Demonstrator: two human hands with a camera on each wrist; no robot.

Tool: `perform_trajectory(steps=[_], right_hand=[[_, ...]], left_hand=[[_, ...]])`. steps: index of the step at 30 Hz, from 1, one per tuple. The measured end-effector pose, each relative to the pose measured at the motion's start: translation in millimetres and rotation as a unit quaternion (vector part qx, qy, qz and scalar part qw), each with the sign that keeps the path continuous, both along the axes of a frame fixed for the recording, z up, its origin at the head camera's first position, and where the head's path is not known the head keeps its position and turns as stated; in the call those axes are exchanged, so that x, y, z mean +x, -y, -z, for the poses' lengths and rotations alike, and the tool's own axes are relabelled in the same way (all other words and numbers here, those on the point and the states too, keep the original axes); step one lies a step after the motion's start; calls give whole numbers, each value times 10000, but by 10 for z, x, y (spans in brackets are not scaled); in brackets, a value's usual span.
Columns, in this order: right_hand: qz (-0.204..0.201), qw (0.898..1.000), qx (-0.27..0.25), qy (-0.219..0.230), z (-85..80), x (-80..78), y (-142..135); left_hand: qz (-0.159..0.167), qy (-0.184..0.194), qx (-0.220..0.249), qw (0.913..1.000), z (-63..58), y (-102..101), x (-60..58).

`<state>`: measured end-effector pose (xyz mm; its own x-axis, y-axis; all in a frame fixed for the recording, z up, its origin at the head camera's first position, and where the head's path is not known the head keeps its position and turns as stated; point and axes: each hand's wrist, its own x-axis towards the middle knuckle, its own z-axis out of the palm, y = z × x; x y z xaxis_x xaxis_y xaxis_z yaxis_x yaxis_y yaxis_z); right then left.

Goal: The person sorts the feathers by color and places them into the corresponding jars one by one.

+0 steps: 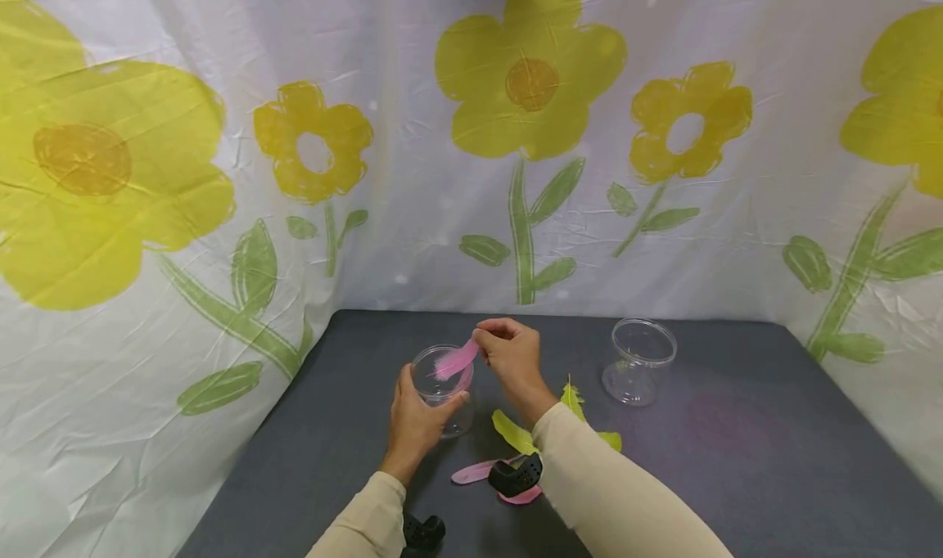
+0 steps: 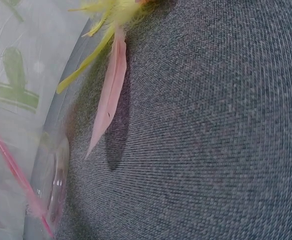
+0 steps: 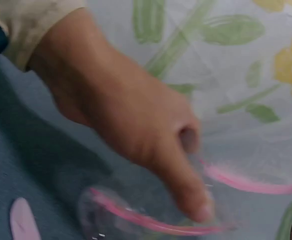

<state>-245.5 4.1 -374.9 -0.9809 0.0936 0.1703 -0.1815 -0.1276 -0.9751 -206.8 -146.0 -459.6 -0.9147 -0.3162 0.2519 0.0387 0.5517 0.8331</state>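
My left hand [image 1: 418, 417] grips a clear plastic jar [image 1: 451, 429] from its left side, thumb in front. Above the jar's mouth, my right hand [image 1: 514, 363] pinches a pink feather [image 1: 457, 360] by its end, the fluffy part pointing left over the rim. Another pink feather lies inside the jar, seen through the wall in the right wrist view, where the left hand [image 3: 136, 110] holds the jar [image 3: 93, 212]. Below the right forearm, yellow feathers [image 1: 512, 432] and pink feathers [image 1: 475, 472] lie on the dark table.
A second clear jar [image 1: 639, 362] stands upright at the back right of the dark cloth-covered table [image 1: 722, 476]. White curtains [image 1: 412, 214] with printed yellow flowers enclose the back and sides. In the left wrist view, a pink feather [image 2: 111, 90] overlaps the yellow ones [image 2: 88, 65].
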Motion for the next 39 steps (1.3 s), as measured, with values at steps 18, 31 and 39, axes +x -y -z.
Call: perform_trajectory(steps=[18, 31, 39], right_hand=[[200, 9910, 1316, 172, 369, 59, 228], [-186, 9975, 681, -49, 416, 109, 168], [-734, 9971, 103, -191, 266, 165, 8]], left_hand=[[-2, -10, 6, 10000, 5, -2, 14], [12, -55, 7, 10000, 4, 2, 9], [28, -127, 84, 9999, 5, 1, 3]])
